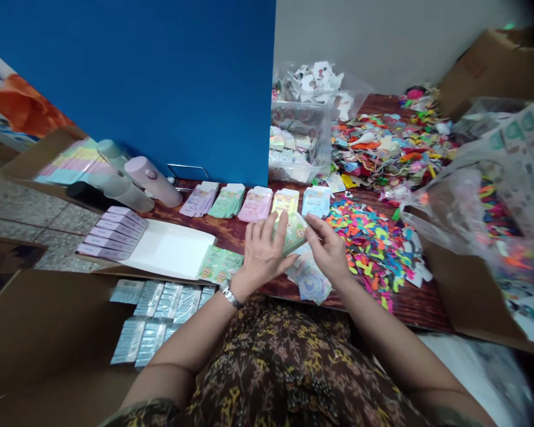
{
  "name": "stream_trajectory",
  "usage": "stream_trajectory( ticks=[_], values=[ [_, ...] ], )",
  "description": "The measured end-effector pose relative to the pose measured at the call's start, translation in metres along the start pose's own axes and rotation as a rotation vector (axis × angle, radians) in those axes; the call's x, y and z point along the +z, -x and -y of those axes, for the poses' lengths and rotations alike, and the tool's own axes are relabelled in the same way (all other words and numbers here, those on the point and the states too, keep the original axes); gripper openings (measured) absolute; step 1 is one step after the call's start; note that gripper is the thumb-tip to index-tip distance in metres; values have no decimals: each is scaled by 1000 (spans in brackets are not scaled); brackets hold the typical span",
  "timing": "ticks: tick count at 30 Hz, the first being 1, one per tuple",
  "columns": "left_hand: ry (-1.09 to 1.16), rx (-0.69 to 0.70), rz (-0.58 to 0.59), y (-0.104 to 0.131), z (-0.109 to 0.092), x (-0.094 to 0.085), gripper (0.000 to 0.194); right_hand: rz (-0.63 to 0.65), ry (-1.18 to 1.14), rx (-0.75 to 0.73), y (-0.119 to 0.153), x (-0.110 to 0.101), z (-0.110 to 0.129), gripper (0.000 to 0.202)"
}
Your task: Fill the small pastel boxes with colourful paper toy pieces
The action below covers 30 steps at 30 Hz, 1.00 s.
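Note:
A small green printed box [295,235] is tilted between my hands, above the table. My right hand [328,248] grips its right edge between thumb and fingers. My left hand [263,249], with a metal watch on its wrist, has its fingers stretched out and touches the box's left side. Under the hands lie pale, shiny printed pieces [314,279]. Just beyond is a row of flat card packs: purple [200,200], green [228,200], pink [256,204], yellow [285,201] and blue [316,201]. Left of my left hand lie green printed boxes [220,264].
A white tray [171,249] holds purple boxes [113,234]. Bottles [151,181] stand behind it, before a blue panel [160,77]. Colourful small pieces [374,243] are heaped at right. An open carton [48,344] at lower left contains wrapped blue packs [151,320].

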<state>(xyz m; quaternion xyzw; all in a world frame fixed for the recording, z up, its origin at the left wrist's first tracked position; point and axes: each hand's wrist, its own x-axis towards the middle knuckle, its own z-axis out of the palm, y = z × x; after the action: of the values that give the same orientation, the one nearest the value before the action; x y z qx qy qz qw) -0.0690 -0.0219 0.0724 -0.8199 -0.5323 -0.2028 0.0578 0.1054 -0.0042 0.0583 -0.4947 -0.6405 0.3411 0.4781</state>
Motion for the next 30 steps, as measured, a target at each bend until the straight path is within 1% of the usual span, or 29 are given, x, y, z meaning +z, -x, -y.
stream_trajectory(
  ticks=[1, 3, 5, 6, 7, 10, 12, 15, 18, 21, 25, 27, 28, 30],
  values=[
    [25, 11, -16, 0, 2, 0, 98, -2, -31, 9, -1, -2, 1, 39],
    [78, 0, -16, 0, 4, 3, 102, 49, -29, -33, 0, -3, 5, 36],
    [105, -22, -3, 3, 4, 8, 99, 103, -6, -92, 2, -2, 11, 32],
    [109, -31, 0, 4, 2, 10, 98, 118, -15, -97, 4, -2, 13, 30],
    [108, -33, -2, 5, 1, 12, 97, 127, -45, -78, 5, -2, 14, 30],
    [97, -13, -12, 8, -2, 14, 98, 137, -167, 46, 5, -4, 15, 30],
    [69, 4, -6, 8, -3, 13, 99, 144, -176, 81, 4, -6, 14, 30],
    [6, 13, 23, 7, -4, 10, 100, 129, -57, 48, 4, -9, 19, 28],
    [-57, 0, 42, 7, -6, 6, 99, 102, 117, -49, 8, -8, 27, 30],
    [-100, -14, 52, 8, -9, 5, 98, 55, 269, -177, 17, -1, 32, 42],
    [-143, -12, 34, 8, -13, 6, 92, -22, 406, -319, 31, 14, 30, 55],
    [-127, -19, 35, 8, -15, 6, 87, -37, 400, -333, 35, 18, 27, 55],
    [-110, -25, 41, 7, -16, 5, 85, -29, 373, -316, 35, 18, 24, 54],
    [-75, -24, 43, 6, -14, 3, 83, 17, 277, -220, 30, 14, 16, 48]
  ],
)
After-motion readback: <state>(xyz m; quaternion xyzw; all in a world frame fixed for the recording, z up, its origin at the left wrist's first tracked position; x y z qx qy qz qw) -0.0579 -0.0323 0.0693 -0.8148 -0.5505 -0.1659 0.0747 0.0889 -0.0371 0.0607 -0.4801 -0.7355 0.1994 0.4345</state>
